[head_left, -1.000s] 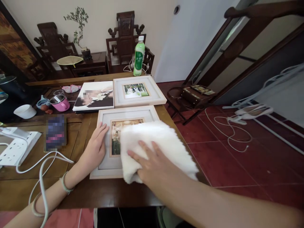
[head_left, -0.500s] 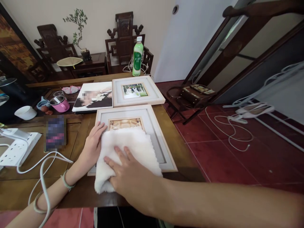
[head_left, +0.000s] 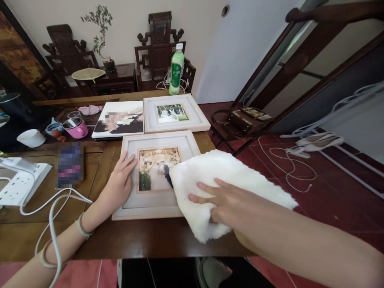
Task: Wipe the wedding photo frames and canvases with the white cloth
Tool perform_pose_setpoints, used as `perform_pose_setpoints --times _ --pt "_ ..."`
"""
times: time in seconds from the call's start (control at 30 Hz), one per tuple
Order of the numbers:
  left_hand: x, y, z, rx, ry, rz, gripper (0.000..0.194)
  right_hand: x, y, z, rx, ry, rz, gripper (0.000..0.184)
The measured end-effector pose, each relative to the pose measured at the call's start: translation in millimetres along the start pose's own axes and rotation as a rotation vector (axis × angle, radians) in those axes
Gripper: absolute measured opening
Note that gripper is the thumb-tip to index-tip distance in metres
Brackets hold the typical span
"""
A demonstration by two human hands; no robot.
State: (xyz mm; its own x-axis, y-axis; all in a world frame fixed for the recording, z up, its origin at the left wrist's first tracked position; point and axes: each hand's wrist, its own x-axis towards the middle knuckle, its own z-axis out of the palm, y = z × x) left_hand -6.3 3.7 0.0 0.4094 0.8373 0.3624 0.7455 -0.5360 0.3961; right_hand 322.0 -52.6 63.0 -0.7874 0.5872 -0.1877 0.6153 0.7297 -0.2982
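A light-wood picture frame (head_left: 156, 213) lies flat near the table's front edge, its photo largely uncovered. My left hand (head_left: 121, 180) holds the frame's left side, its fingers laid over the border. On the frame's right part, my right hand (head_left: 220, 200) presses and grips a fluffy white cloth (head_left: 237, 168). Its fingers are somewhat spread on the pile, with a fold of cloth gathered by the thumb. The cloth hides the frame's right side and hangs past the table's right edge.
Behind the frame lie a second framed photo (head_left: 196, 116) and a photo panel (head_left: 124, 110). A green bottle (head_left: 177, 72) stands at the back. To the left are a pink mug (head_left: 75, 129), a white cup (head_left: 31, 138) and a power strip (head_left: 24, 186) with looping cables.
My right hand has swept the white cloth rightwards from the middle of the frame, uncovering the photo. The cloth has spread out towards the right. My left hand stays at the frame's left side.
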Motion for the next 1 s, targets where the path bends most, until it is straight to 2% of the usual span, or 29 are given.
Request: perform_pose_setpoints --times 0.07,0.17,0.33,0.47,0.6,0.73,0.87,1.0 --pt "0 2 0.0 0.016 -0.008 -0.012 0.052 -2 -3 -8 -0.009 -0.002 -0.001 0.039" --pt "1 7 -1.4 0.036 -0.032 -0.031 0.053 14 -19 -14 -0.011 -0.006 -0.028 0.038" --pt "3 11 -3.2 0.016 -0.05 -0.044 0.051 59 -45 -6 0.03 -0.086 -0.153 0.031" --pt "2 7 -1.1 -0.004 -0.018 -0.027 0.052 73 -51 -2 0.035 -0.082 -0.223 0.033" --pt "-1 0 0.1 -0.024 -0.01 0.02 0.061 63 -44 -3 0.042 -0.055 -0.17 0.019" --pt "-3 -2 -0.2 -0.033 -0.015 0.036 0.065 37 -30 -3 0.016 -0.023 -0.052 0.019" --pt "-3 -1 -1.1 -0.043 -0.031 0.027 0.066 11 -16 -8 0.003 0.003 0.043 0.03" --pt "-2 -2 -1.0 -0.035 -0.046 0.041 0.067 6 -8 -25 0.008 0.006 0.078 0.041"
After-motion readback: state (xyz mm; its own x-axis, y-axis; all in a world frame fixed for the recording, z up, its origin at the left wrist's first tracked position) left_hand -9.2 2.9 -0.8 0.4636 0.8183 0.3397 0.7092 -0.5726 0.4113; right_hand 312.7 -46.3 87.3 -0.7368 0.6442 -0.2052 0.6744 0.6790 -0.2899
